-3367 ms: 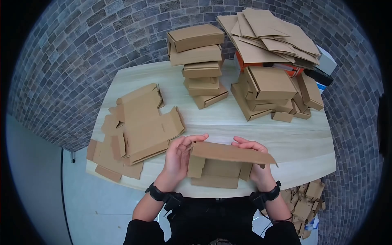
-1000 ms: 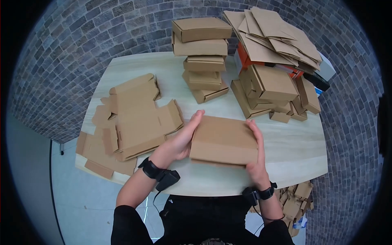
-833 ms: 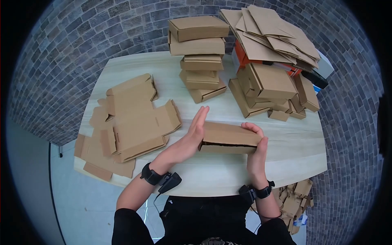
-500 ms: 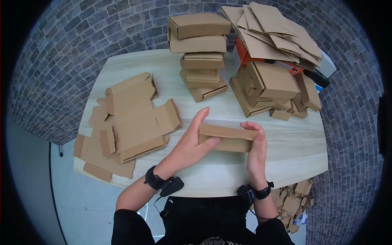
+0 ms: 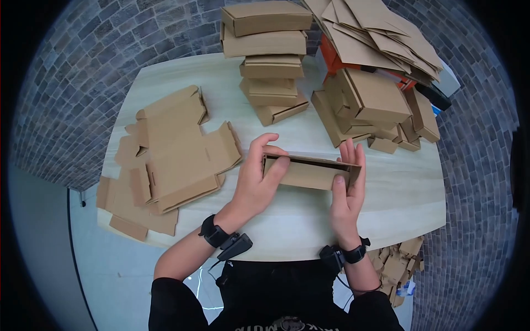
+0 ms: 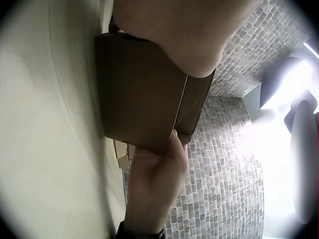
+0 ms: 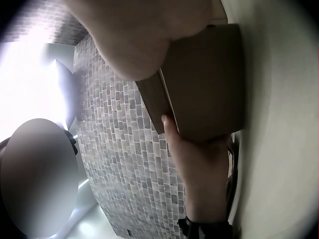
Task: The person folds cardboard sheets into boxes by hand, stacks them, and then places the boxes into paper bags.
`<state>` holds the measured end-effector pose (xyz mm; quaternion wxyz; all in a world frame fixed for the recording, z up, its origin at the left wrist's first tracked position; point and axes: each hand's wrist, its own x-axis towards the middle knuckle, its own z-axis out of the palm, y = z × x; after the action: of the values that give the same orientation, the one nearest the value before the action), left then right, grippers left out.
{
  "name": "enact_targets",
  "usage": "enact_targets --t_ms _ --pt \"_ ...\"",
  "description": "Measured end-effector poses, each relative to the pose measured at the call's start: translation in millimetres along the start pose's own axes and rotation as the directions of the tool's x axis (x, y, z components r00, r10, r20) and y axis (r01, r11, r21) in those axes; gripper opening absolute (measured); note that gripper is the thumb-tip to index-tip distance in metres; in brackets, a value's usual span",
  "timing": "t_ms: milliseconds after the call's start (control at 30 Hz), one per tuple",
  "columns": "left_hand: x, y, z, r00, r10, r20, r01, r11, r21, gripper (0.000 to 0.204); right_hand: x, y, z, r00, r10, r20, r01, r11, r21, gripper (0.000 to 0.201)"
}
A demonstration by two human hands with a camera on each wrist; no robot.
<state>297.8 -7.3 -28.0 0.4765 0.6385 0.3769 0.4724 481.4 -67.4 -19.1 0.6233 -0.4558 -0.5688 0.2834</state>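
A small brown cardboard box (image 5: 309,174) is held up over the near middle of the table, its long narrow side toward the body and a dark gap along the upper edge. The left hand (image 5: 255,179) grips its left end, thumb on the front side. At the right end, the right hand (image 5: 349,190) holds it with the thumb on the front and the fingers extended behind a raised flap. In the left wrist view the box (image 6: 139,89) hides part of the fingers; the right wrist view shows the box (image 7: 204,84) between both hands.
Flattened, partly creased cardboard blanks (image 5: 176,149) lie at the left of the table (image 5: 287,231). A stack of closed boxes (image 5: 270,66) stands at the back middle. More boxes (image 5: 375,99) and a pile of flat sheets (image 5: 375,33) are at the back right. Cardboard pieces (image 5: 395,265) lie below, right.
The box has turned from its broad face showing to its narrow side showing, and sits slightly higher in view. The left thumb has moved onto the front side, and the right fingers have straightened.
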Motion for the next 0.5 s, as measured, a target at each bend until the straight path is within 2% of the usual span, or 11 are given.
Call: enact_targets --t_ms 67,200,300,333,367,500 --pt "0 1 -1 0.999 0.046 -0.015 -0.045 0.997 0.056 0.041 0 2 -1 0.999 -0.036 0.022 0.036 0.999 0.014 0.064" --pt "2 -3 -5 0.999 0.034 -0.002 -0.034 0.998 0.053 0.045 0 3 -2 0.998 -0.044 0.035 0.043 0.999 0.013 0.063" --pt "5 -7 -8 0.999 0.03 0.02 -0.03 0.999 -0.04 0.046 1 2 -6 0.998 -0.021 0.064 0.022 1.0 -0.008 0.058" --pt "6 -5 -9 0.999 0.024 0.046 -0.022 0.998 -0.054 0.054 1 3 -7 0.998 -0.021 0.064 0.022 1.0 -0.011 0.058" --pt "7 -4 -8 0.997 0.019 0.074 -0.013 0.997 -0.07 0.064 0 7 -9 0.998 -0.032 0.06 0.028 0.998 0.055 0.055" --pt "7 3 -4 0.995 0.028 0.094 -0.018 0.994 -0.107 0.07 -1 17 -14 1.0 -0.02 0.024 0.015 0.98 0.196 0.047"
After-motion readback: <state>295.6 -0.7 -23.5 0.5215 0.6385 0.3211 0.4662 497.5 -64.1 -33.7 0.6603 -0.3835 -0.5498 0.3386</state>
